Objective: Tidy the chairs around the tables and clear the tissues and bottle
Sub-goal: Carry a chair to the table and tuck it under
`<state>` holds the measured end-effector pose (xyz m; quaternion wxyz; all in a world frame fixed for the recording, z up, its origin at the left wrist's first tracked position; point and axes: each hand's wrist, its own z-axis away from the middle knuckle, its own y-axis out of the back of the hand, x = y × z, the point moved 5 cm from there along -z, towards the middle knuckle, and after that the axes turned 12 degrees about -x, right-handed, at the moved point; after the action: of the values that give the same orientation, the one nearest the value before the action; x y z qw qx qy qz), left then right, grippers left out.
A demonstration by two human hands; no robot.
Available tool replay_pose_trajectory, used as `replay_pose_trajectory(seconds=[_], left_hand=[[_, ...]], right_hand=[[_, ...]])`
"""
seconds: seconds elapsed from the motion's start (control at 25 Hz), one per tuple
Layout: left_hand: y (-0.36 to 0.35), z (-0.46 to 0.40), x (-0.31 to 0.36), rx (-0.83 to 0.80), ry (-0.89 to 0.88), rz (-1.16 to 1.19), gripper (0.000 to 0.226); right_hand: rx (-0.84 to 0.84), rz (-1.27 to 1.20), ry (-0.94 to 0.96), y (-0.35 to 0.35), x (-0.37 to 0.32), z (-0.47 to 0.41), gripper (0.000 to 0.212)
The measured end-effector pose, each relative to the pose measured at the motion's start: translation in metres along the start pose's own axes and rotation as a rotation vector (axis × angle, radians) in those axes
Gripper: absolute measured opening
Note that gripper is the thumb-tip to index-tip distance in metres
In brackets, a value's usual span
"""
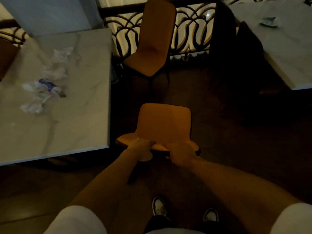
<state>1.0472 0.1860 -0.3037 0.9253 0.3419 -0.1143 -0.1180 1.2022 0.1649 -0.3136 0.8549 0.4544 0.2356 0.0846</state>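
Orange chair (163, 123) stands in the aisle between two marble tables, its backrest top gripped by the left hand (141, 146) and the right hand (181, 153), fingers curled over the edge. Crumpled tissues (55, 71) and a flattened plastic bottle (48, 86) lie on the left table (81, 119); a second orange chair (152, 48) stands by the railing (190, 34).

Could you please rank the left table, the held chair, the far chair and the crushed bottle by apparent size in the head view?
1. left table
2. held chair and far chair: alike, distance differs
3. crushed bottle
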Motion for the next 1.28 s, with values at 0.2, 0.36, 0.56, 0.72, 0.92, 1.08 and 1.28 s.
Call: replay_pose_trajectory(seconds=[0.2, 0.36, 0.56, 0.72, 0.92, 1.08, 1.28], left_hand=[[-0.012, 0.006, 0.024, -0.003, 0.081, 0.084, 0.039], [-0.020, 0.006, 0.060, 0.008, 0.159, 0.184, 0.039], [-0.008, -0.008, 0.093, 0.050, 0.225, 0.257, 0.036], [0.020, -0.027, 0.107, 0.128, 0.254, 0.208, 0.027], [0.058, -0.054, 0.115, 0.191, 0.264, 0.217, 0.024], [0.068, -0.085, 0.131, 0.137, 0.248, 0.248, 0.024], [0.086, -0.106, 0.154, 0.137, 0.310, 0.312, 0.023]], right_hand=[[-0.007, 0.026, 0.114, -0.002, 0.019, 0.011, 0.034], [-0.032, 0.081, 0.236, -0.005, 0.049, 0.021, 0.039], [-0.033, 0.199, 0.354, 0.013, 0.087, 0.018, 0.036], [-0.067, 0.281, 0.381, 0.040, 0.119, 0.001, 0.038], [-0.100, 0.386, 0.411, 0.083, 0.153, -0.023, 0.043], [-0.191, 0.422, 0.425, 0.098, 0.183, -0.036, 0.050], [-0.224, 0.492, 0.519, 0.113, 0.215, -0.055, 0.050]])
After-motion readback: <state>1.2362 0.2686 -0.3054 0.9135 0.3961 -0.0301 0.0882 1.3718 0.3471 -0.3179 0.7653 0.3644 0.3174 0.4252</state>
